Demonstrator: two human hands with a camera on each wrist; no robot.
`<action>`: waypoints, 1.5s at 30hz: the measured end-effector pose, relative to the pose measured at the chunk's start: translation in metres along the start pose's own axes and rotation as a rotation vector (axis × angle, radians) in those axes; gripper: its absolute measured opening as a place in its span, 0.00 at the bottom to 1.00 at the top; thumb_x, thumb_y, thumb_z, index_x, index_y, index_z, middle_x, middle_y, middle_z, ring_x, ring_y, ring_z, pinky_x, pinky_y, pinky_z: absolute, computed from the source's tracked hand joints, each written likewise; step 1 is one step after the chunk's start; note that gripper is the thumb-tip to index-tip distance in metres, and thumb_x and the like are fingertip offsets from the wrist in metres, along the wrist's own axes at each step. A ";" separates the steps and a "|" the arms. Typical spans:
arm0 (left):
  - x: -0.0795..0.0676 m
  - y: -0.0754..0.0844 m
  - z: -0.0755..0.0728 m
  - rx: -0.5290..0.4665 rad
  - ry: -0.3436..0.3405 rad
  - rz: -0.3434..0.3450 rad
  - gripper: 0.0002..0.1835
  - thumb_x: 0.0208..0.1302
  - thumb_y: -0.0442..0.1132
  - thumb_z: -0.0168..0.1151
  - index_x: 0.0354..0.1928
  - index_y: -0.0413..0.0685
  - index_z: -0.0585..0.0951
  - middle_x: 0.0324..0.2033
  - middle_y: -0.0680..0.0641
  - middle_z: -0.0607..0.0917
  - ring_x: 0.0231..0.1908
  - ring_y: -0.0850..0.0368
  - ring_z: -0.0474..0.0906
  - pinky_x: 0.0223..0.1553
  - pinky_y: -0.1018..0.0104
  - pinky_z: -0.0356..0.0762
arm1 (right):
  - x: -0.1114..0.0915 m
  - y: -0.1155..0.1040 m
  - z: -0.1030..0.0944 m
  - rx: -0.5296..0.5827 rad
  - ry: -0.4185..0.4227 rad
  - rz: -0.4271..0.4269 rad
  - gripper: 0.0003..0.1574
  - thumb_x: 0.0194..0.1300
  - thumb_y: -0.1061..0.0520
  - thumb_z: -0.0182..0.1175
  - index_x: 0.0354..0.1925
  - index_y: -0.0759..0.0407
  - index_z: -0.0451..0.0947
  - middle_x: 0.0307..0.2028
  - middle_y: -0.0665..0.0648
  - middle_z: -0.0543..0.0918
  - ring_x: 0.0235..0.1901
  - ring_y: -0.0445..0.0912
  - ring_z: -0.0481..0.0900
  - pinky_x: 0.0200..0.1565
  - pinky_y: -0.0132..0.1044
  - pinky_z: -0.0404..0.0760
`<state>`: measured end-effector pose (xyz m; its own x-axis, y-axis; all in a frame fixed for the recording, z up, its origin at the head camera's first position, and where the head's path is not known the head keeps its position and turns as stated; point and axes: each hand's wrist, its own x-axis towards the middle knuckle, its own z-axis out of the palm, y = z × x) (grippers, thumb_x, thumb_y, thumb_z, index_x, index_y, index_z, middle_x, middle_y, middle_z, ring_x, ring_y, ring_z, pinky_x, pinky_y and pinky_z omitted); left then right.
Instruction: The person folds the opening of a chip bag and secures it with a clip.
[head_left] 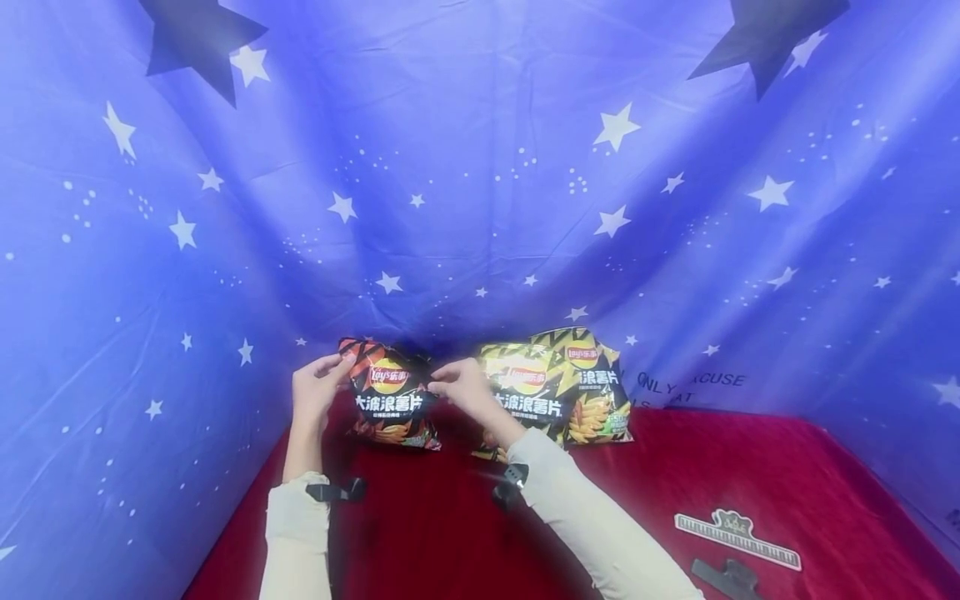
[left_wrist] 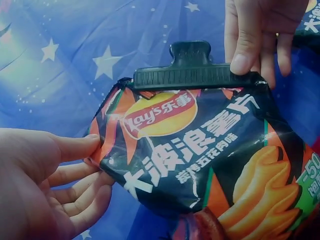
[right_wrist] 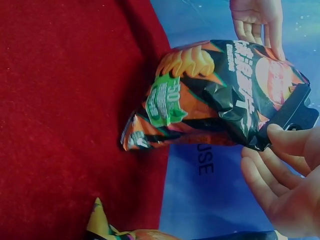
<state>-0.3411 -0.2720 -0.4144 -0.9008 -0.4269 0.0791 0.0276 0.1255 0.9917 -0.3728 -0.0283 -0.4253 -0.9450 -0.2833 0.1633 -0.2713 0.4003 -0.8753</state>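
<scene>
Item 1: black-and-orange crisp bag (head_left: 390,392), Lay's label, printed with crisps and a green panel. Located at the far part of the surface, in front of the curtain and left of two yellow bags; whether its base touches the surface cannot be told.

Item 2: black clip (left_wrist: 175,76), ribbed bar with a raised tab, set along the upper edge of the crisp bag.

Left hand (head_left: 315,387): grip narrow, thumb in front and fingers behind, pinching the side edge of the crisp bag.

Right hand (head_left: 467,387): grip narrow, thumb pressed on the end of the black clip, fingers behind, at the bag's other upper corner.

Items 3 and 4: front yellow-and-black bag (head_left: 525,367), partly hidden by the right arm, overlapping the rear yellow-and-black bag (head_left: 596,392). Both Lay's.

Item 5: white-edged clip (head_left: 738,537), comb-like bar, lying on the right of the surface.

Item 6: dark clip (head_left: 726,577), just beside it on the near side, cut by the frame.

Surface (head_left: 420,533): red cloth.

Curtain (head_left: 480,167): blue, stars and dots, some lettering low on the right.

Sleeves (head_left: 296,533): pale, a dark strap (head_left: 327,492) at each wrist.
</scene>
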 end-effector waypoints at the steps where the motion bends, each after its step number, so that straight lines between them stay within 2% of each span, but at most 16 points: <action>1: 0.000 -0.001 0.000 0.003 0.008 0.000 0.24 0.67 0.41 0.69 0.59 0.30 0.80 0.35 0.52 0.89 0.23 0.70 0.81 0.32 0.75 0.83 | -0.001 0.001 0.001 0.011 -0.006 0.000 0.16 0.61 0.64 0.71 0.47 0.69 0.85 0.44 0.69 0.89 0.28 0.55 0.87 0.31 0.40 0.88; 7: -0.004 -0.003 -0.002 0.025 0.023 -0.027 0.26 0.65 0.42 0.71 0.57 0.28 0.80 0.21 0.62 0.84 0.20 0.70 0.79 0.29 0.74 0.83 | -0.003 0.008 0.007 0.072 -0.028 0.000 0.16 0.59 0.65 0.71 0.46 0.72 0.85 0.39 0.70 0.89 0.27 0.53 0.88 0.34 0.45 0.89; 11: -0.005 -0.006 -0.003 0.056 -0.005 -0.083 0.26 0.67 0.45 0.69 0.58 0.29 0.81 0.19 0.65 0.82 0.21 0.70 0.78 0.30 0.73 0.82 | -0.005 0.011 0.009 0.087 -0.043 0.011 0.16 0.59 0.66 0.71 0.45 0.73 0.85 0.36 0.70 0.89 0.27 0.54 0.88 0.34 0.45 0.89; 13: -0.005 -0.009 -0.004 0.069 -0.020 -0.105 0.27 0.68 0.46 0.68 0.59 0.30 0.81 0.23 0.63 0.84 0.23 0.69 0.78 0.31 0.72 0.81 | -0.006 0.012 0.010 0.101 -0.058 0.016 0.16 0.59 0.66 0.71 0.45 0.74 0.85 0.35 0.69 0.89 0.27 0.53 0.88 0.34 0.43 0.89; 18: -0.007 -0.017 -0.004 0.104 -0.053 -0.104 0.29 0.68 0.47 0.67 0.60 0.29 0.78 0.39 0.44 0.89 0.25 0.68 0.80 0.32 0.72 0.82 | -0.010 0.012 0.011 0.091 -0.068 0.022 0.19 0.60 0.65 0.71 0.48 0.76 0.82 0.35 0.68 0.90 0.27 0.49 0.89 0.32 0.36 0.88; 21: -0.009 -0.023 -0.002 0.138 -0.110 -0.117 0.31 0.68 0.48 0.68 0.62 0.28 0.77 0.45 0.36 0.88 0.28 0.67 0.81 0.35 0.71 0.83 | -0.010 0.017 0.015 0.071 -0.049 0.059 0.23 0.61 0.65 0.70 0.53 0.77 0.80 0.38 0.70 0.89 0.29 0.54 0.90 0.35 0.40 0.89; 26: -0.014 -0.033 0.004 0.217 -0.209 -0.153 0.35 0.67 0.48 0.68 0.64 0.26 0.74 0.54 0.29 0.83 0.37 0.58 0.84 0.45 0.61 0.85 | -0.011 0.028 0.022 0.100 -0.043 0.116 0.31 0.63 0.65 0.69 0.61 0.77 0.74 0.41 0.72 0.88 0.35 0.61 0.89 0.40 0.46 0.89; 28: -0.015 -0.037 0.007 0.226 -0.220 -0.163 0.34 0.67 0.47 0.68 0.63 0.25 0.74 0.53 0.28 0.84 0.37 0.58 0.85 0.45 0.60 0.86 | -0.013 0.030 0.024 0.141 -0.055 0.125 0.33 0.64 0.66 0.67 0.63 0.78 0.71 0.41 0.73 0.88 0.37 0.62 0.89 0.40 0.44 0.89; 30: -0.016 -0.038 0.008 0.203 -0.214 -0.172 0.32 0.67 0.46 0.68 0.62 0.24 0.75 0.45 0.31 0.87 0.33 0.59 0.85 0.41 0.63 0.86 | -0.015 0.029 0.025 0.187 -0.070 0.139 0.34 0.65 0.67 0.66 0.65 0.81 0.67 0.42 0.74 0.87 0.40 0.62 0.89 0.41 0.44 0.89; 32: -0.017 -0.037 0.009 0.167 -0.204 -0.180 0.31 0.66 0.44 0.69 0.59 0.23 0.76 0.35 0.38 0.88 0.27 0.63 0.83 0.34 0.68 0.85 | -0.016 0.028 0.026 0.237 -0.081 0.156 0.34 0.66 0.68 0.64 0.65 0.83 0.64 0.44 0.76 0.86 0.42 0.63 0.88 0.43 0.44 0.89; 36: -0.024 -0.030 0.007 0.121 -0.187 -0.171 0.27 0.65 0.38 0.69 0.56 0.20 0.76 0.25 0.52 0.84 0.23 0.67 0.80 0.28 0.73 0.82 | -0.016 0.025 0.029 0.332 -0.101 0.190 0.34 0.68 0.70 0.61 0.66 0.85 0.61 0.45 0.78 0.84 0.44 0.65 0.88 0.46 0.45 0.89; 40: -0.029 -0.024 0.001 0.139 -0.170 -0.169 0.25 0.64 0.35 0.68 0.55 0.18 0.77 0.22 0.52 0.84 0.22 0.67 0.79 0.27 0.74 0.81 | -0.015 0.026 0.033 0.400 -0.142 0.225 0.34 0.69 0.70 0.59 0.66 0.86 0.60 0.47 0.80 0.83 0.45 0.66 0.88 0.48 0.44 0.88; 45: -0.031 -0.024 -0.003 0.197 -0.161 -0.183 0.27 0.64 0.38 0.69 0.56 0.20 0.77 0.26 0.48 0.86 0.23 0.65 0.80 0.28 0.72 0.81 | -0.016 0.029 0.035 0.426 -0.175 0.249 0.35 0.69 0.69 0.59 0.67 0.86 0.59 0.48 0.78 0.84 0.46 0.65 0.88 0.49 0.47 0.88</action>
<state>-0.3130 -0.2647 -0.4402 -0.9405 -0.3133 -0.1317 -0.2119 0.2376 0.9480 -0.3585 -0.0429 -0.4690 -0.9170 -0.3805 -0.1199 0.0905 0.0944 -0.9914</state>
